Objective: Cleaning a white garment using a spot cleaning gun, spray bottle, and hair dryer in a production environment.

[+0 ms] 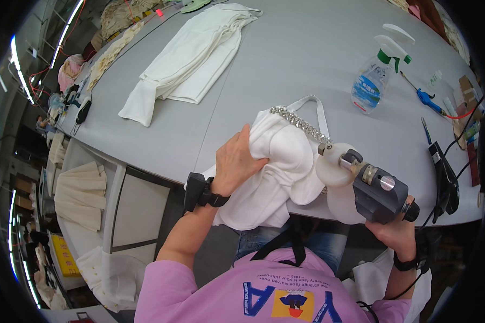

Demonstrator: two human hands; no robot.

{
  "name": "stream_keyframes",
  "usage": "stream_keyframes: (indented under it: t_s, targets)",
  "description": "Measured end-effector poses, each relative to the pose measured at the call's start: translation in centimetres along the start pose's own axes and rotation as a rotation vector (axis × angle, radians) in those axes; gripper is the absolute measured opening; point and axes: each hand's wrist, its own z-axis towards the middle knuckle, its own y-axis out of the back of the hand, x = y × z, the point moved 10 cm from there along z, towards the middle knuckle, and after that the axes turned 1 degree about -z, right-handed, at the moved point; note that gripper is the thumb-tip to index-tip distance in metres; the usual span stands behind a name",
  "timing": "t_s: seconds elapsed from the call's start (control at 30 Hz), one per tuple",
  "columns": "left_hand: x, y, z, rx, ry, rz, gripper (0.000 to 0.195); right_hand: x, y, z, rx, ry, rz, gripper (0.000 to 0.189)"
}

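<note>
A white garment (279,153) with padded cups and silvery beaded trim (301,122) lies at the near table edge, part of it hanging over. My left hand (238,161) grips its fabric beside one cup, thumb over the cloth. In my right hand (392,230) is a dark handheld spray gun (380,191) with a metal nozzle and a whitish round cup, held above the garment's right side; its tip is close to the beaded trim. The right fingers are mostly hidden behind the tool. A white strap (320,109) loops up from the garment onto the table.
Folded white garments (194,60) lie farther back on the grey table (291,52). At the right are a clear spray bottle (370,84), a blue air blow gun (426,99), a black corded tool (444,181) and cables. Cloth-draped white panels (139,206) stand left.
</note>
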Motion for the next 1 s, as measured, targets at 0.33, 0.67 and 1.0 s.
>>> stream_keyframes:
  t_s: [0.33,0.67,1.0]
  targets:
    - [0.5,-0.2,-0.1,0.012,0.031,-0.009,0.087,-0.2,0.5,-0.5,-0.084,-0.045,0.133,0.028]
    - [0.4,-0.1,0.0,0.030,0.045,-0.018,0.087,0.5,0.3,-0.4,-0.053,0.030,-0.034,0.026]
    - [0.4,-0.5,0.0,0.025,0.018,-0.007,0.091,-0.4,1.2,-0.9,-0.079,0.003,0.008,0.026]
